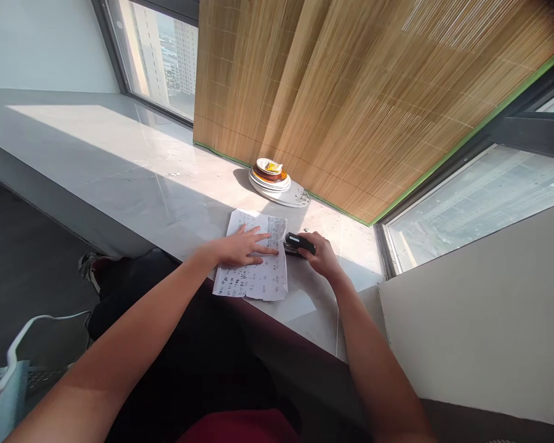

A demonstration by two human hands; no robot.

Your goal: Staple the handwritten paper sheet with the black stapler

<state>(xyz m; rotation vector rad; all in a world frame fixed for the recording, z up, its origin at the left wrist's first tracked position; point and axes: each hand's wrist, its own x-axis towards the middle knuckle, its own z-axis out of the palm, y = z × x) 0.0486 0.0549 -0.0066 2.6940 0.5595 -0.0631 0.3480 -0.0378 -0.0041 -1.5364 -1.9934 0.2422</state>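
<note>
Sheets of paper (263, 280) with handwriting and a printed block lie on the window sill, their lower edge reaching the sill's front. My left hand (244, 246) rests flat on the paper with its fingers spread. At the paper's right edge is a black stapler (301, 242), its jaw end at the sheet's margin. My right hand (322, 253) is closed around the stapler's rear part. Whether the paper sits between the stapler's jaws I cannot tell.
A stack of plates (270, 178) with a small yellow item on top stands behind the paper. A bamboo blind (305, 92) hangs over the window behind the sill (166, 203). To the right is a white wall (480, 307); at lower left, a white curved bar (16, 344).
</note>
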